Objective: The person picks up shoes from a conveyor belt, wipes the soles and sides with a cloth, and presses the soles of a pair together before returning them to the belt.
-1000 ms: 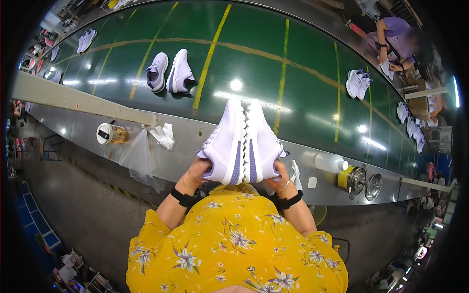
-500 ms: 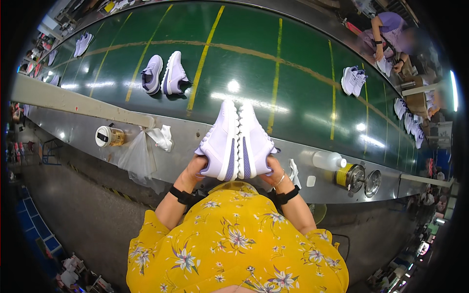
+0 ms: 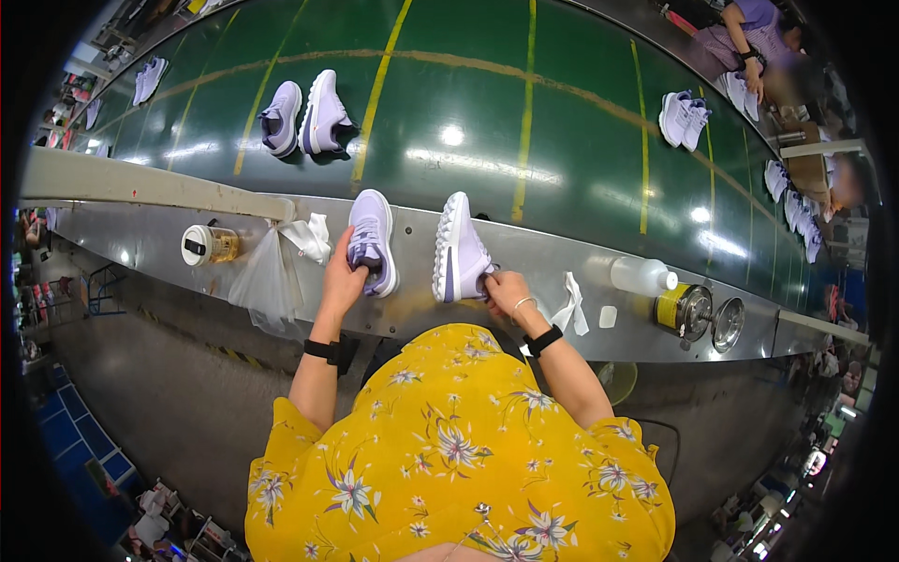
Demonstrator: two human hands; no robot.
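Observation:
My left hand [image 3: 346, 273] grips a lilac sneaker [image 3: 373, 234] at its heel collar. The shoe has its laced top up and its toe pointing away from me. In my right hand [image 3: 507, 292], closed at the heel, is a second lilac sneaker [image 3: 465, 251], tilted so that its white ridged sole edge faces left. A gap separates the two shoes. Both are at the steel ledge [image 3: 417, 272] in front of me, with their toes near the green conveyor belt [image 3: 459, 178]. Whether they touch the ledge, I cannot tell.
On the belt stand a left sneaker pair [image 3: 323, 114] and a right pair [image 3: 684, 120]. A lidded cup [image 3: 208, 245], plastic bag [image 3: 267, 281], white bottle [image 3: 642, 276] and metal-topped yellow can [image 3: 682, 309] line the ledge. A beam [image 3: 140, 180] crosses at left; a co-worker [image 3: 749, 47] is far right.
The two held shoes, sole to sole before, have come apart and lower. The left one has turned top up. Both hands remain on the heels.

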